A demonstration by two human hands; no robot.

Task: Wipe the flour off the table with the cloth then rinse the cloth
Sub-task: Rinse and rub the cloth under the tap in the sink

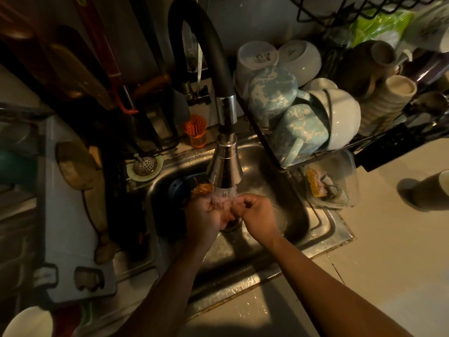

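Stood at rinsing step: held crumpled pinkish cloth under running chrome spray tap, over steel sink, with left hand and right hand, both grips clenched on it. Likely called next for wringing.

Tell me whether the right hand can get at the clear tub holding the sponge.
Probably yes: the clear tub sits beside the sink on the right hand's side, nothing between them. The dish rack overhangs only its far edge, but that hand grips the cloth.

One head-worn wide-angle camera looks steeply down, close over the sink, faucet near centre
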